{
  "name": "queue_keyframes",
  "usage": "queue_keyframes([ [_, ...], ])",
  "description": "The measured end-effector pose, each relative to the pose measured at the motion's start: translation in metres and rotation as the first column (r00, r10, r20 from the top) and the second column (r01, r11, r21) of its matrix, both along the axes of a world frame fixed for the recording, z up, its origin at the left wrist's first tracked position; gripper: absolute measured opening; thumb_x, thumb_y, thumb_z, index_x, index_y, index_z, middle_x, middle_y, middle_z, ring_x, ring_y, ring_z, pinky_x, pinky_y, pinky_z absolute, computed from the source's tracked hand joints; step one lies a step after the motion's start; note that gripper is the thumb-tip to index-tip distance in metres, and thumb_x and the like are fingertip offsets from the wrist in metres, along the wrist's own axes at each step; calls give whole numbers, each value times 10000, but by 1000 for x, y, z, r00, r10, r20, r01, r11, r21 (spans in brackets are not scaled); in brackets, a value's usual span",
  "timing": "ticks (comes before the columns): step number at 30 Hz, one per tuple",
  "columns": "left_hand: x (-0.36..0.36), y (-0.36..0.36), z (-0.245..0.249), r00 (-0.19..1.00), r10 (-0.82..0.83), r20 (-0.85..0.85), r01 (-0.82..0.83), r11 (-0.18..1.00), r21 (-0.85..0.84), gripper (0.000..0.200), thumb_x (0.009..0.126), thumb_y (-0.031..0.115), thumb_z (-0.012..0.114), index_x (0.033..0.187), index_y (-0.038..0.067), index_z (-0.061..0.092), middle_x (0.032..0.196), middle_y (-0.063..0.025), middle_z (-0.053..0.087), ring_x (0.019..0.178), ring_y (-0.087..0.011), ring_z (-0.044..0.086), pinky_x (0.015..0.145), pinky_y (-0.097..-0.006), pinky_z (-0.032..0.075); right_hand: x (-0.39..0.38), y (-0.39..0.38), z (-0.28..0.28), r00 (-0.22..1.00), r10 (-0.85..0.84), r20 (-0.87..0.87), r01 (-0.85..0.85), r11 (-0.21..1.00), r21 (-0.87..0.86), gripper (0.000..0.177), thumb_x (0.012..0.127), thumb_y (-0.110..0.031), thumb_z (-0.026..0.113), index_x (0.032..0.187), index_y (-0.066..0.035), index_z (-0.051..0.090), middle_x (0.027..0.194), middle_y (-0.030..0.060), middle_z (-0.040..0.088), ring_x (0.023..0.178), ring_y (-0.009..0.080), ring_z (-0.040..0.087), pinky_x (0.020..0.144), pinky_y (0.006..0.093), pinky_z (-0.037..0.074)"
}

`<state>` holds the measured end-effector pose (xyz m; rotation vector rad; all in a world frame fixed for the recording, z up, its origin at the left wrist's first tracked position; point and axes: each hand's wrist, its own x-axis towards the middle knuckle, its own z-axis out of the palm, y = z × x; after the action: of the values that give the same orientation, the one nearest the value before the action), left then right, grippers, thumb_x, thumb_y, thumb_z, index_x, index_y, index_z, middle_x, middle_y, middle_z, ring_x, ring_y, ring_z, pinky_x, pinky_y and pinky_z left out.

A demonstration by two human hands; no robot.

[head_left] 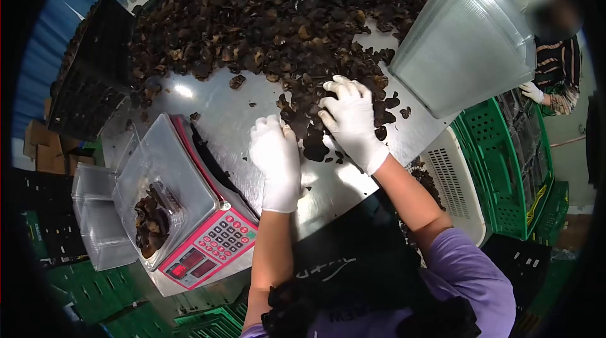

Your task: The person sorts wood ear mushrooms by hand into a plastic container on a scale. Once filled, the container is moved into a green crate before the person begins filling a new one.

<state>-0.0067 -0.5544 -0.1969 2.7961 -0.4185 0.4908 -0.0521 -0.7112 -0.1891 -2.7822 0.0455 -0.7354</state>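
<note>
White gloves cover both of my hands. My left hand rests at the left edge of a small pile of dark, dried fungus-like pieces on the metal table; its fingers are curled, and whatever they hold is hidden. On the pile's right side, my right hand lies over the pieces with its fingers apart and bent. A pink scale stands left of my hands, and on its tray sits a clear container with dark pieces.
A large heap of dark pieces covers the table's far side. Stacked clear containers stand at right, others at far left. A white basket and green crate are at right, near another person.
</note>
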Motion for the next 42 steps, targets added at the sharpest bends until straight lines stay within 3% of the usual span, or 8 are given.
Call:
queue_keyframes([
  [6, -7, 13, 7, 963, -145, -226, -112, 546, -830, 84, 789, -62, 625, 826, 2, 585, 916, -118, 602, 843, -227, 604, 783, -310, 490, -29, -23, 26, 976, -90, 200, -68, 743, 665, 112, 779, -26, 676, 869, -65, 621, 1134, 76, 619, 1029, 221, 597, 888, 347, 473],
  [8, -3, 14, -2, 973, -142, -182, -78, 540, -838, 90, 797, -42, 626, 865, 6, 593, 921, -116, 595, 845, -242, 600, 785, -317, 488, -36, -30, 27, 983, -19, 184, -185, -14, 983, 157, 808, 14, 629, 949, -48, 604, 1142, 77, 613, 1011, 149, 596, 861, 282, 494],
  [12, 0, 3, 11, 989, -113, -91, 68, 916, -396, 278, 778, 172, 730, 1003, 38, 637, 1025, -112, 603, 1011, -304, 536, 907, -398, 428, -31, -48, 41, 942, 146, 303, -187, -521, 833, 454, 859, -21, 562, 1306, -4, 487, 1135, 101, 610, 951, 137, 620, 797, 251, 527],
  [20, 9, -9, 6, 996, -74, 53, 82, 978, -193, 158, 710, 137, 730, 780, 65, 608, 962, -94, 625, 940, -293, 553, 850, -400, 442, 7, -48, 33, 995, 95, -41, 21, 207, 978, 246, 802, -100, 693, 1045, -69, 681, 913, 9, 621, 694, 110, 572, 621, 244, 465],
  [24, 7, 1, 7, 998, -64, 1, 56, 877, -477, 97, 741, 22, 684, 801, 47, 612, 1003, -93, 641, 996, -277, 568, 899, -370, 442, 31, -40, 26, 995, 100, -16, -98, 992, 73, 217, 681, -119, 717, 897, -141, 710, 976, 44, 594, 955, 245, 572, 795, 358, 472],
  [32, 27, -9, 15, 990, -143, 4, 125, 848, -515, 177, 766, 31, 633, 942, 29, 645, 993, -133, 621, 986, -320, 569, 892, -403, 446, -2, -51, 46, 979, 104, 176, -204, 593, 779, 125, 800, -64, 623, 910, -27, 669, 1055, 76, 630, 992, 182, 602, 871, 287, 468],
  [37, 65, -57, 12, 986, -144, -84, 121, 966, -229, 226, 753, 135, 712, 958, 57, 661, 973, -126, 625, 970, -307, 593, 860, -400, 482, -17, -84, 34, 904, 6, 427, -293, -717, 632, 391, 850, -160, 550, 1174, 59, 536, 1178, 202, 596, 1135, 337, 573, 959, 414, 485],
  [42, 69, -59, 23, 983, -142, -114, 119, 974, -192, 204, 701, 155, 755, 800, 61, 604, 880, -106, 598, 925, -299, 585, 775, -411, 487, 7, -88, 49, 978, 97, 186, -115, -493, 862, 275, 924, -130, 555, 1178, -28, 583, 941, 52, 650, 737, 108, 603, 568, 180, 422],
])
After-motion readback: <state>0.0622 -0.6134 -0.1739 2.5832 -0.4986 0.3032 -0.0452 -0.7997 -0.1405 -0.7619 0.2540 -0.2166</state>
